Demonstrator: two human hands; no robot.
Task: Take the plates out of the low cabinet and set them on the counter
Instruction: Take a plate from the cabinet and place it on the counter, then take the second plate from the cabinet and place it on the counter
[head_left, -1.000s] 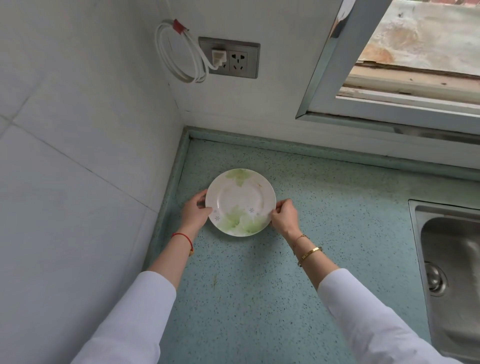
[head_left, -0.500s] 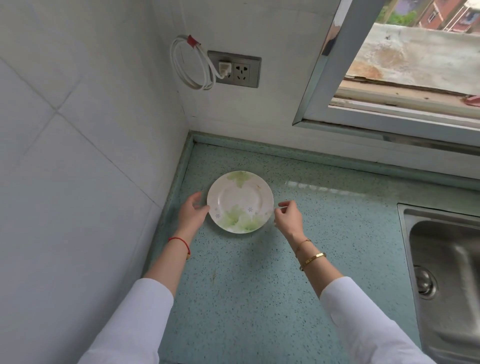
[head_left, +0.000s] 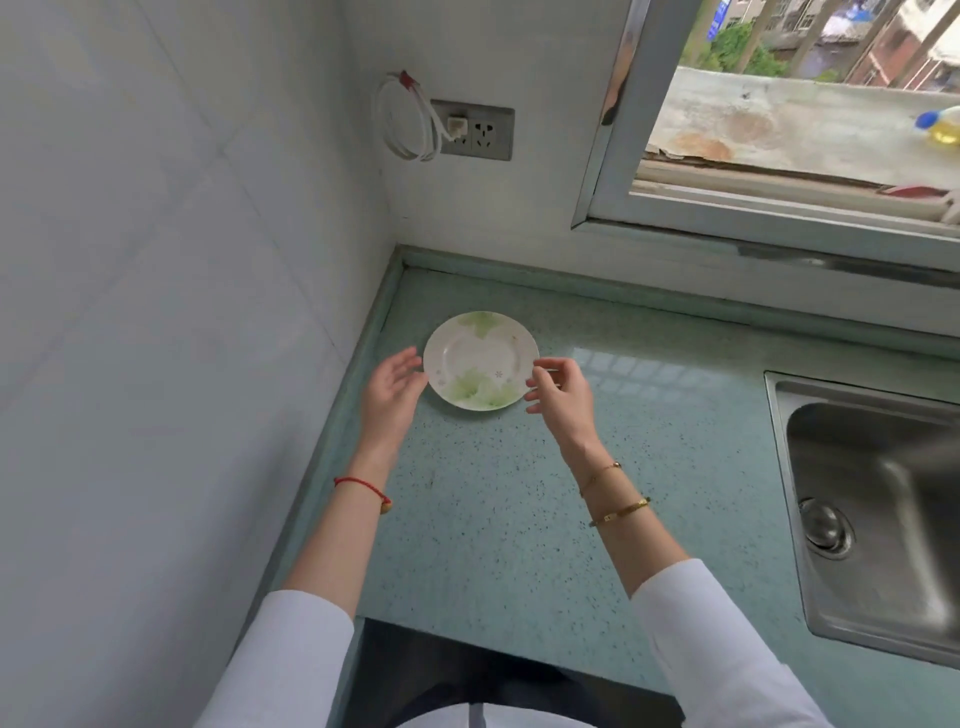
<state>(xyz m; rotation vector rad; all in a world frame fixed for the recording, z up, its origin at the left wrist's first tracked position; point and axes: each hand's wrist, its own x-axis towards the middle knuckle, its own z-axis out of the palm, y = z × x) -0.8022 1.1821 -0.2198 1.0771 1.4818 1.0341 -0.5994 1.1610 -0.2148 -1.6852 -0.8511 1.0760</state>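
A small white plate with green leaf print lies flat on the speckled teal counter, near the back left corner. My left hand hovers just left of its rim, fingers spread, holding nothing. To the right of the rim my right hand is also empty, fingers loosely curled and apart, a little off the plate. The low cabinet is out of sight below the counter edge.
White tiled wall runs along the left. A socket with a coiled white cable hangs on the back wall. A steel sink is sunk in at the right. A window frame sits above the counter.
Both hands have let go of the plate and drawn back from its rim, fingers opening. The plate stays on the counter. The view has tilted up and pulled back.
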